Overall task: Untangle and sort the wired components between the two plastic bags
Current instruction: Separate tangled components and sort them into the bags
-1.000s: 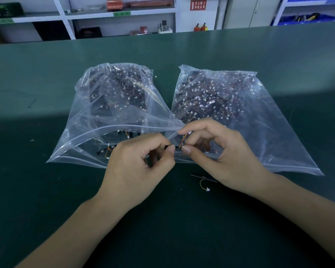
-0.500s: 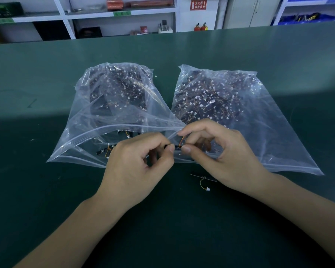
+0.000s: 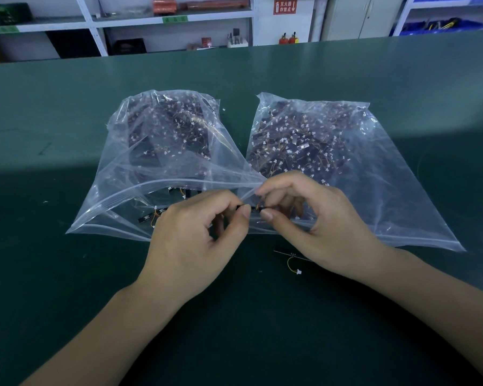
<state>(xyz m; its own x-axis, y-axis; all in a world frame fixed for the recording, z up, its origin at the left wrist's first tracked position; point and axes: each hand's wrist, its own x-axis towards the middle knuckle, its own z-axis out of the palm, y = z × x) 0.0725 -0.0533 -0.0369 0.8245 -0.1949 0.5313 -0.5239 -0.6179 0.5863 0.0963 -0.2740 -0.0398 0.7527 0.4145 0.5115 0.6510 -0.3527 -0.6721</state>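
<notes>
Two clear plastic bags lie side by side on the green table, each holding a dark heap of small wired components with white plugs. The left bag (image 3: 117,190) has its mouth open toward me; the right bag (image 3: 388,196) lies flat. In front of the bag mouths my left hand (image 3: 190,240) and my right hand (image 3: 318,227) meet. Both pinch one small black wired component (image 3: 253,209) with an orange wire between thumb and forefinger. Most of it is hidden by my fingertips.
One loose component (image 3: 292,261) with a yellow wire and white plug lies on the green table (image 3: 67,288) just under my right hand. A few loose pieces (image 3: 151,217) sit inside the left bag's mouth. Shelves stand beyond the table's far edge.
Both hands stay pinched on the small component; the fingertips have shifted only slightly. The bags and the loose piece have not moved.
</notes>
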